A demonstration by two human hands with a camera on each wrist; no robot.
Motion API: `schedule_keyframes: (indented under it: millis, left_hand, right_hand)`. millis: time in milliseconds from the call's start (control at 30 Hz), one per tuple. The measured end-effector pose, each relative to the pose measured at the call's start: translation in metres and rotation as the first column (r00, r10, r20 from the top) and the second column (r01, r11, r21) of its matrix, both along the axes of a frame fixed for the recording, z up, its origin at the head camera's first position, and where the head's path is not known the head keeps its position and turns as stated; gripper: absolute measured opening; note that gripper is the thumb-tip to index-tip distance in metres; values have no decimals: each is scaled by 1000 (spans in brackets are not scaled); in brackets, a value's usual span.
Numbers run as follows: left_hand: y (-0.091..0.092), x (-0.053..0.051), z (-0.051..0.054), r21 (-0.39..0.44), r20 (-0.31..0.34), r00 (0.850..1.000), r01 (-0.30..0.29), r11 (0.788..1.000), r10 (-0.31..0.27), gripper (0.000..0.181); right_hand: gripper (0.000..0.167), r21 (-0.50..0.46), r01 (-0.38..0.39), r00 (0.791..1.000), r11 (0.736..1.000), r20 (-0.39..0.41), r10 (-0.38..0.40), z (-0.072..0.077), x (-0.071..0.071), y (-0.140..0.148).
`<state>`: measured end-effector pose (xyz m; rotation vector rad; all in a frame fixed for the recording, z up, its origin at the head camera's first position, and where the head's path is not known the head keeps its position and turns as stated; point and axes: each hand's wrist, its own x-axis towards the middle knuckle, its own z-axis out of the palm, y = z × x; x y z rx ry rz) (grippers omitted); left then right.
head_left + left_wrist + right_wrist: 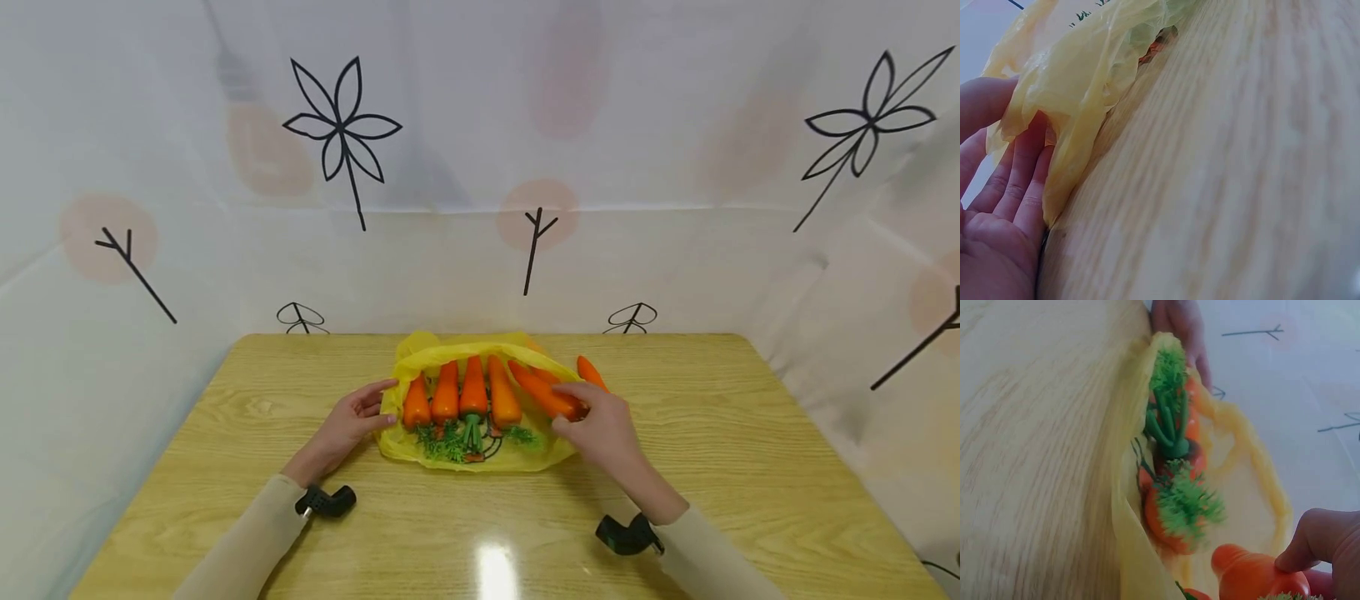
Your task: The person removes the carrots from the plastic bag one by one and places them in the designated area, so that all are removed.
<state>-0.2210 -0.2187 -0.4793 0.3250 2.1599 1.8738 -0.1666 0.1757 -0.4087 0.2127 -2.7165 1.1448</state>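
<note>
A yellow plastic bag (431, 354) lies open on the table with several orange carrots (473, 387) side by side in its mouth, green tops toward the person. At its left edge the left hand (348, 427) holds the plastic between thumb and fingers; the left wrist view shows this hand (1007, 181) against the bag (1079, 81). The right hand (606, 429) pinches the thick end of a carrot (542, 392), tilted at the bag's right side. In the right wrist view, fingers of the right hand (1329, 550) touch that carrot (1250, 575).
Another carrot (591, 372) lies beyond the right hand, at the bag's right side, partly hidden. The wooden table (420, 533) ends at the back against a white cloth (450, 275) with flower drawings. A dark cable (941, 570) shows at the far right.
</note>
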Motion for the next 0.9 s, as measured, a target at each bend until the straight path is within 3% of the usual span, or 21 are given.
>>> schedule_keyframes:
  millis: [400, 700, 900]
  left_hand:
    - [1, -2, 2, -18, 4, 1000, -4, 1000, 5, 67]
    - [2, -1, 3, 10, 4, 1000, 7, 1000, -8, 66]
    - [0, 0, 3, 9, 2, 1000, 5, 1000, -5, 66]
  right_hand:
    - [39, -89, -7, 1000, 996, -9, 6, 11, 14, 30]
    - [40, -119, -131, 988, 984, -102, 119, 15, 24, 55]
    - [38, -198, -190, 976, 962, -142, 164, 19, 29, 77]
